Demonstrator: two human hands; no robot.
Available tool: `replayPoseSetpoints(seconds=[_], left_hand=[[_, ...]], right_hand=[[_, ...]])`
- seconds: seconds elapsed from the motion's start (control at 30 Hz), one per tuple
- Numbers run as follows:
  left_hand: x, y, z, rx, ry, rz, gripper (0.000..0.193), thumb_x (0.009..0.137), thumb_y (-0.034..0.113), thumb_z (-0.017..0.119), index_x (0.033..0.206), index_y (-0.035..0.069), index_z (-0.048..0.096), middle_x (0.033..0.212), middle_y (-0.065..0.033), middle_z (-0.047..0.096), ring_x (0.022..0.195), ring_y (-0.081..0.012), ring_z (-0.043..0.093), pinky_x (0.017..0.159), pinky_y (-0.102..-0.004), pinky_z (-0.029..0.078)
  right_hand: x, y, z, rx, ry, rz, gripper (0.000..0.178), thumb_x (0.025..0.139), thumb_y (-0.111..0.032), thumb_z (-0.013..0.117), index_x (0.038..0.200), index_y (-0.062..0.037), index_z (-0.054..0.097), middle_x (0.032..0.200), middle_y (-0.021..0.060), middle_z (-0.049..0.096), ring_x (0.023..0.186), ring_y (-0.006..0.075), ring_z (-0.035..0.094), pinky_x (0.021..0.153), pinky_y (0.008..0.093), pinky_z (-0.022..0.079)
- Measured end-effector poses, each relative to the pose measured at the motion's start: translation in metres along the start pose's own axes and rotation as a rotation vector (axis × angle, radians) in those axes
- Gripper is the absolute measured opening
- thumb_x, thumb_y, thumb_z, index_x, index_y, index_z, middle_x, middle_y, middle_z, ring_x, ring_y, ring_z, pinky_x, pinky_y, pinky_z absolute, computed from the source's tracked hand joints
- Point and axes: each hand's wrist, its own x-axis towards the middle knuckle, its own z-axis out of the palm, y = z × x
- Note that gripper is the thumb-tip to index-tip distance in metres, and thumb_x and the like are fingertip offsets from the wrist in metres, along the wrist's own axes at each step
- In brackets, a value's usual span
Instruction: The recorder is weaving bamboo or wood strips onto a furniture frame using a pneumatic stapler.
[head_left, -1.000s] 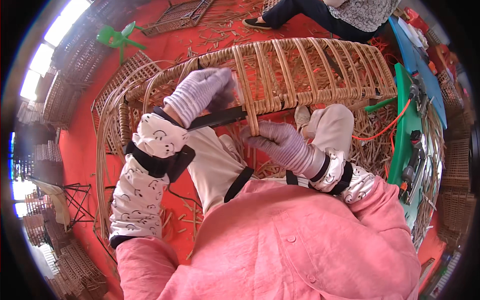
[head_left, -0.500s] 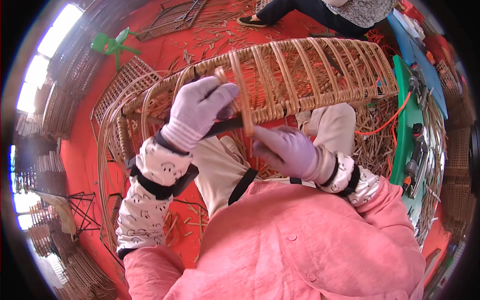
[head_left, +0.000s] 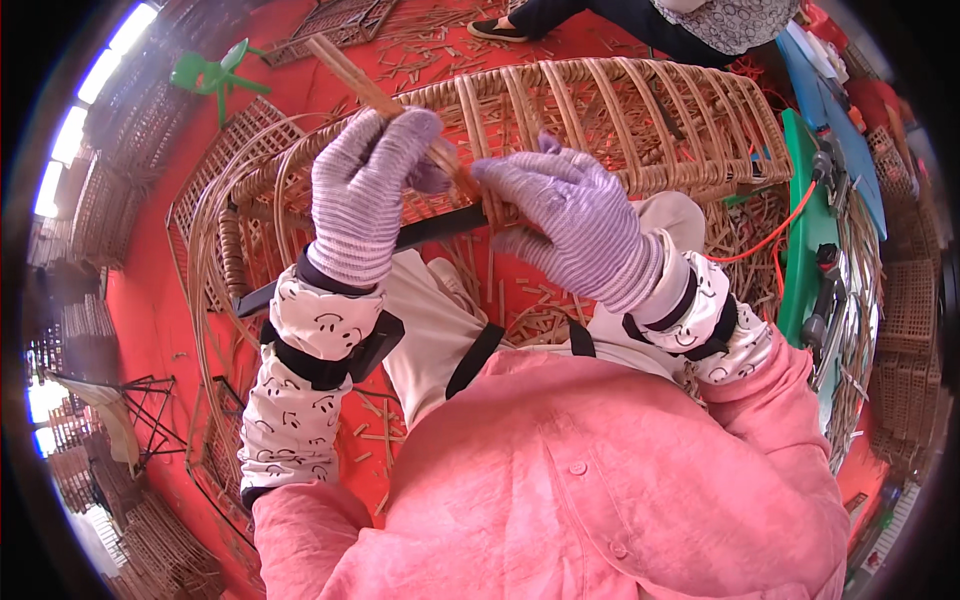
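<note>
While one green stool (head_left: 212, 75) shows at upper left, one rattan frame (head_left: 660, 180) spans upper centre to upper right.
Of two gloved hands, the left hand (head_left: 352, 195) pinches one brown strip (head_left: 345, 72); the right hand (head_left: 580, 215) has fingers extended, its grip impossible to tell; tan, rim-wrapped, the frame carries paired ribs.

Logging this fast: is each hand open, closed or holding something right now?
Left hand: closed, holding a tan strip.
Right hand: loosely open; whether it touches the strip cannot be told.
</note>
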Motion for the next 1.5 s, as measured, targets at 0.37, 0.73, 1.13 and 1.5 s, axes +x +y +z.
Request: replayPoseSetpoints(seconds=[0.37,0.73,1.13,1.5], left_hand=[[0.008,-0.003,0.005,-0.128,0.059,-0.058,0.018,0.086,0.017,0.057,0.087,0.0,0.062,0.071,-0.0072,0.063,0.056,-0.0118,0.059,0.053,-0.0228,0.048],[0.015,-0.009,0.008,-0.1,0.078,0.034,0.021,0.086,0.019,0.058,0.092,-0.001,0.061,0.077,-0.0085,0.063,0.068,-0.0132,0.059,0.057,-0.023,0.045],[-0.007,-0.003,0.013,-0.234,0.026,0.059,0.016,0.085,0.014,0.058,0.088,-0.002,0.06,0.074,-0.0086,0.062,0.066,-0.0141,0.061,0.059,-0.0246,0.05],[-0.018,0.01,0.024,-0.338,0.115,0.088,0.02,0.089,0.017,0.053,0.082,-0.001,0.059,0.071,-0.0064,0.061,0.062,-0.0106,0.056,0.055,-0.0227,0.044]], right_hand=[[0.011,0.0,-0.007,-0.008,-0.032,-0.102,0.056,0.065,-0.019,0.071,0.115,-0.0051,0.051,0.076,0.0082,0.061,0.07,0.0272,0.059,0.069,0.0359,0.046],[0.023,-0.005,0.005,-0.075,-0.169,0.122,0.044,0.065,-0.033,0.073,0.099,-0.0108,0.056,0.074,0.0053,0.061,0.07,0.0254,0.059,0.066,0.0368,0.043],[0.016,-0.009,0.0,-0.163,-0.017,0.065,0.042,0.062,-0.041,0.072,0.091,-0.0154,0.058,0.068,0.0026,0.059,0.067,0.0209,0.058,0.074,0.0369,0.039],[0.021,-0.001,-0.013,-0.064,-0.139,0.115,0.056,0.064,-0.043,0.071,0.108,-0.013,0.054,0.069,0.0026,0.058,0.068,0.0228,0.057,0.073,0.0373,0.038]])
